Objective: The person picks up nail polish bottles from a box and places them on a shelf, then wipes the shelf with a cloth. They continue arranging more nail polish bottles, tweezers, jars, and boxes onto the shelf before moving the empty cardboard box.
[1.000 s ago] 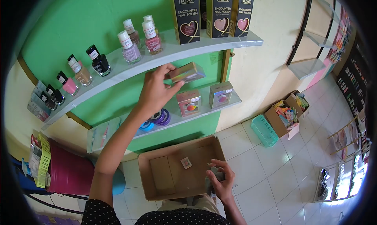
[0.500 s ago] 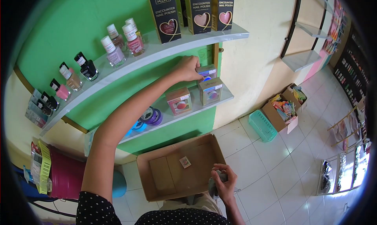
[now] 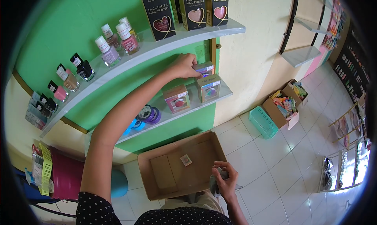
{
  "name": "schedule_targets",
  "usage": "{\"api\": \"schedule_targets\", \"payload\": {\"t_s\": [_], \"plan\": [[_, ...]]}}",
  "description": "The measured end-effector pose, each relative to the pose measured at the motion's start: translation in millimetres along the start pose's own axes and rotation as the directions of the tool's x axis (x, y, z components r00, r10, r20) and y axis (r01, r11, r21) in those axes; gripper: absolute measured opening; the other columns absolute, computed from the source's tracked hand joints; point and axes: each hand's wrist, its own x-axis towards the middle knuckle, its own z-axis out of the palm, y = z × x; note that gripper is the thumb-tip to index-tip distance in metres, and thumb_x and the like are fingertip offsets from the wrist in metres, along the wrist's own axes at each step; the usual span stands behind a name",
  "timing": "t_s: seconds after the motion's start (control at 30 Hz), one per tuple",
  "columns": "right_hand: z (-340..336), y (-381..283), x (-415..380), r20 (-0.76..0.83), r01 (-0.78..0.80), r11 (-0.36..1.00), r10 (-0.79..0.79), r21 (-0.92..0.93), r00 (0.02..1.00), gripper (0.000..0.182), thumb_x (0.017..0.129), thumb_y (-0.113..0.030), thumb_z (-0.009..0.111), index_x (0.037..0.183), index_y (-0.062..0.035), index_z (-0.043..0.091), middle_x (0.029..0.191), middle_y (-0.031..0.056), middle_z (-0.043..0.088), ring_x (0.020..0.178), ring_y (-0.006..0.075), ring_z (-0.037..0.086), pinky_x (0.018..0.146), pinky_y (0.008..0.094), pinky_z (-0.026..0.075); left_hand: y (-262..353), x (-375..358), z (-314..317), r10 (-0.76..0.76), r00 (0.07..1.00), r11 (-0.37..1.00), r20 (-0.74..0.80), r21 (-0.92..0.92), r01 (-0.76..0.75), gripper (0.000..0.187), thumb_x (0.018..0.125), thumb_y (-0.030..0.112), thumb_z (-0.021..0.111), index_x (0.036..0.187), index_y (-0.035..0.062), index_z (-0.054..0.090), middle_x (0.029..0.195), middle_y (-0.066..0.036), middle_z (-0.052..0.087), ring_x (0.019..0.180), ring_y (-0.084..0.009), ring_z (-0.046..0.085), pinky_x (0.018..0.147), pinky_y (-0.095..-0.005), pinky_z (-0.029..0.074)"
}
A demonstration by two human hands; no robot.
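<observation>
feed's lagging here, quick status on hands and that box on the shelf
Left hand gripping small box on lower shelf, behind another box. Right hand low by cardboard box, closed on a grey item. Nothing blocking.

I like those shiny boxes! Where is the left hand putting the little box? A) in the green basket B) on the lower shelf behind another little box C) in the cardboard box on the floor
B: the left hand holds the little box on the lower shelf, behind another little box.

Bright daylight, sharp centre, fisheye-warped dark edges.
</observation>
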Motion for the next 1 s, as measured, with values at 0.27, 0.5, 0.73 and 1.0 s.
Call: {"api": "schedule_targets", "payload": {"t_s": [0.27,0.5,0.73,1.0], "plan": [[-2.5,0.6,0.1,0.014,-0.073,0.997,0.074,-0.012,0.997,0.017,0.072,-0.006,0.063,0.088,-0.0018,0.059,0.072,0.0055,0.06,0.063,0.0109,0.054,0.059,0.0235,0.043,3.9,-6.0,-8.7,0.014,0.999,0.999,0.051,0.031,-0.016,0.041,0.062,0.017,0.074,0.089,-0.0038,0.051,0.072,-0.012,0.061,0.054,-0.0135,0.055,0.042,-0.0265,0.044],[0.3,0.2,0.5,0.003,-0.08,0.997,0.08,-0.02,0.997,0.016,0.072,-0.006,0.063,0.087,-0.0021,0.059,0.071,0.0046,0.06,0.06,0.0094,0.052,0.056,0.0227,0.042,2.1,-1.6,-13.8,0.001,0.999,1.0,0.037,-0.009,-0.001,0.038,0.064,0.022,0.073,0.087,-0.0022,0.054,0.073,-0.01,0.061,0.053,-0.0136,0.055,0.043,-0.0252,0.043],[0.1,-3.0,1.8,0.005,-0.103,0.995,0.103,-0.013,0.995,0.016,0.072,-0.006,0.063,0.087,-0.0017,0.059,0.069,0.0043,0.06,0.059,0.0085,0.052,0.055,0.0216,0.041,7.3,-6.0,-17.1,-0.034,0.996,0.999,0.076,0.028,0.032,0.04,0.065,0.026,0.072,0.089,-0.0004,0.055,0.078,-0.011,0.061,0.056,-0.0149,0.056,0.046,-0.0271,0.044],[-2.0,5.5,2.6,-0.013,-0.13,0.99,0.13,-0.054,0.991,0.015,0.072,-0.005,0.062,0.086,-0.0017,0.059,0.07,0.0044,0.06,0.059,0.0084,0.052,0.056,0.0219,0.042,14.4,-84.6,-28.6,0.176,0.897,0.971,-0.405,0.224,-0.089,0.033,0.075,0.017,0.062,0.102,0.0011,0.05,0.093,-0.016,0.057,0.088,-0.0232,0.058,0.073,-0.0321,0.046]]}}
